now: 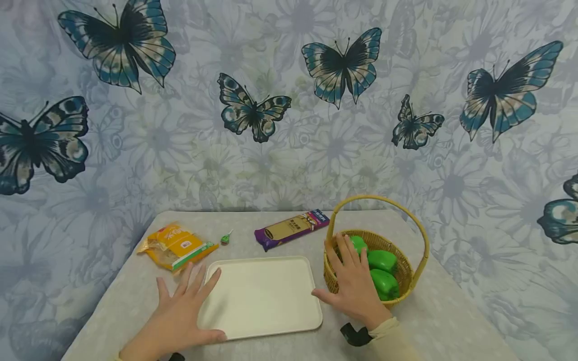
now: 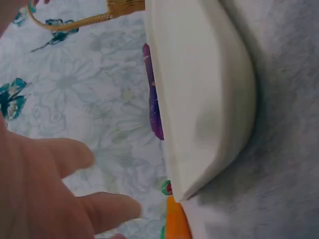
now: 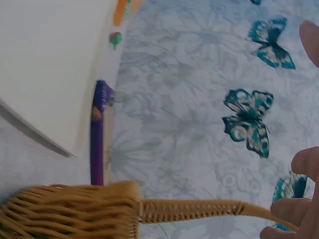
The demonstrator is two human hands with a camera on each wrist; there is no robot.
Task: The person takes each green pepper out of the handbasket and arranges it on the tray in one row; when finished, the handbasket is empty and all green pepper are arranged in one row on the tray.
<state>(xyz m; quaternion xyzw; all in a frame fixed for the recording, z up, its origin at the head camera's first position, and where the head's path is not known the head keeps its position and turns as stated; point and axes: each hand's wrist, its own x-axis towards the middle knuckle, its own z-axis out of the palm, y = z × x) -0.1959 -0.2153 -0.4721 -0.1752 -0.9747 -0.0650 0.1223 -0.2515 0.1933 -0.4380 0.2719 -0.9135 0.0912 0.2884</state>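
A white rectangular tray (image 1: 264, 296) lies on the table. My left hand (image 1: 182, 306), fingers spread, hovers by the tray's left edge and holds nothing. On the right, my right hand (image 1: 354, 286) is spread in front of the left side of a wicker basket (image 1: 408, 273) with a tall handle. Inside the basket are green bell peppers (image 1: 384, 283), partly hidden by that hand. In the right wrist view its fingers (image 3: 304, 162) overlap the basket handle (image 3: 194, 211); whether they touch it I cannot tell.
Behind the tray lies a purple packet (image 1: 291, 229) with a gold label. An orange and clear food bag (image 1: 178, 245) sits at the back left, beside a small green-wrapped lollipop (image 1: 225, 239). A wall covering with butterflies stands behind the table (image 1: 235, 220).
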